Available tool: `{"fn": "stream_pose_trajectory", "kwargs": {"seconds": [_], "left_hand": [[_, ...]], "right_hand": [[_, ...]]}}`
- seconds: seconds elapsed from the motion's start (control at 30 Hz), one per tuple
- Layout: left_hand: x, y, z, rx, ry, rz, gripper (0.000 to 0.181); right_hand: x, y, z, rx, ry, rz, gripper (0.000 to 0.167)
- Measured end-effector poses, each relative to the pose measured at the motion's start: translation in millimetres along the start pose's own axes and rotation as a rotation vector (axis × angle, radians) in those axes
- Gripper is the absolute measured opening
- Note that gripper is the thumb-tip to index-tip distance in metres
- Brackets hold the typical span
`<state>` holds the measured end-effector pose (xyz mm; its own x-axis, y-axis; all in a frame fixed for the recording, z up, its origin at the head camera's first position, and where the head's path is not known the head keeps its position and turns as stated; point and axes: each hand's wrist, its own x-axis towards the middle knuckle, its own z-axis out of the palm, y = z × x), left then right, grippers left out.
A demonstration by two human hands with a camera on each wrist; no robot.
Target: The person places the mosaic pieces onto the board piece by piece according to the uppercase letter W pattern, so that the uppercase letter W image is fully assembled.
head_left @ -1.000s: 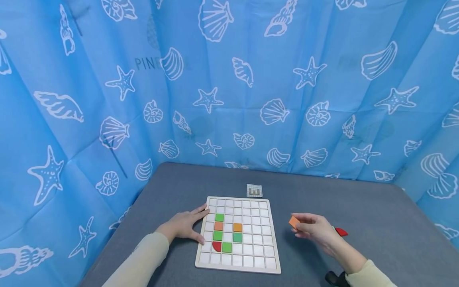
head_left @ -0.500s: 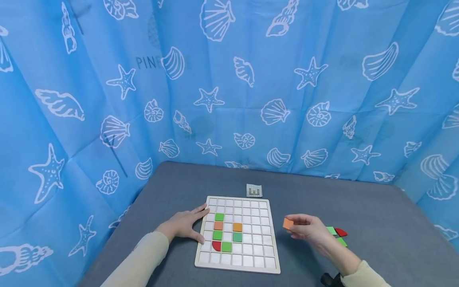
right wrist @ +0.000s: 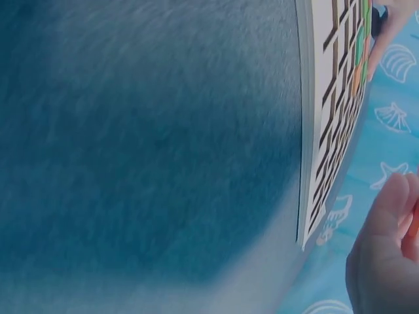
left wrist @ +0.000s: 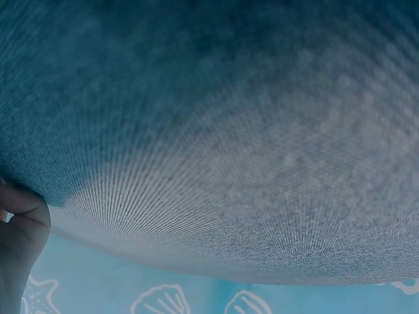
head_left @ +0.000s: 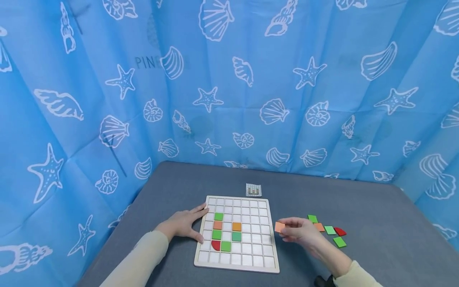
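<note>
Blue curtain [head_left: 258, 85]: hangs across the far side from left to right, printed with white shells and starfish.
Left sleeve [head_left: 140, 259]: pale, entering from the near left over the grey surface [head_left: 305, 191].
Left hand [head_left: 181, 224]: lies along the left edge of the board [head_left: 255, 230], grip apart, fingers spread and fairly straight, fingertips and thumb at the rim.
Left column of tiles: from far to near, far green tile [head_left: 218, 216], salmon tile [head_left: 217, 225], middle green tile [head_left: 216, 234] and red quarter-round tile [head_left: 216, 245], each in its own cell.
Near green tile [head_left: 226, 246]: in the cell just right of the red one.
Right column of tiles: deep orange tile [head_left: 236, 227], level with the salmon one, and teal tile [head_left: 236, 236] directly on its near side; one column of cells lies between them and the left column.
Patterned card [head_left: 253, 190]: flat on the surface, just beyond the board's far edge.
Light orange tile [head_left: 279, 227]: just right of the board's right edge, held by its right side.
Right hand [head_left: 299, 232]: grip clamped on that tile, thumb and fingers pinching it.
Loose pieces: right of the hand lie a far loose green tile [head_left: 312, 219], loose orange tile [head_left: 319, 227], pale green tile [head_left: 329, 230], near loose green tile [head_left: 339, 242] and loose red tile [head_left: 340, 231].
Right sleeve [head_left: 356, 276]: pale, at the near right, a dark object [head_left: 322, 282] beside its cuff.
</note>
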<state>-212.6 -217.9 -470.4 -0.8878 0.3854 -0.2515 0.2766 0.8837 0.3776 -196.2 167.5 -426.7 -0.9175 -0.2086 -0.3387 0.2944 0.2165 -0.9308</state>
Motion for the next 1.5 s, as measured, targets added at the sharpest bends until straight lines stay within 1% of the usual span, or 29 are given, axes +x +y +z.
{"fn": "stream_pose_trajectory", "kwargs": {"seconds": [0.1,0.37,0.67,0.8,0.97,1.1,1.2,1.33,1.5], "left_hand": [[-0.5,-0.3,1.0,-0.002,-0.002,0.001,0.102],[-3.3,0.0,2.3,-0.006,0.001,-0.002,0.102],[-3.6,-1.8,4.6,-0.010,0.003,-0.016,0.102],[-2.3,-2.3,3.9,-0.014,-0.003,-0.016,0.102],[-0.8,-1.8,2.7,0.001,-0.009,-0.024,0.104],[0.2,0.0,1.6,0.023,0.005,-0.010,0.103],[1.0,1.7,0.5,0.032,0.004,-0.011,0.102],[1.0,2.7,0.1,0.030,-0.002,-0.021,0.102],[-0.3,2.3,0.2,0.032,0.002,-0.023,0.102]], "right_hand": [[-0.9,0,6,0.005,-0.028,-0.007,0.037],[1.0,2,19,0.019,-0.036,-0.013,0.034],[2.4,6,27,-0.030,-0.110,-0.054,0.032],[3.2,7,32,-0.041,-0.136,-0.057,0.030],[5.6,11,41,-0.078,-0.166,-0.082,0.028],[6.1,15,50,-0.098,-0.176,-0.093,0.027],[6.1,17,57,-0.105,-0.185,-0.098,0.025],[5.1,18,67,-0.128,-0.196,-0.131,0.020],[4.4,15,81,-0.185,-0.160,-0.148,0.016]]}}
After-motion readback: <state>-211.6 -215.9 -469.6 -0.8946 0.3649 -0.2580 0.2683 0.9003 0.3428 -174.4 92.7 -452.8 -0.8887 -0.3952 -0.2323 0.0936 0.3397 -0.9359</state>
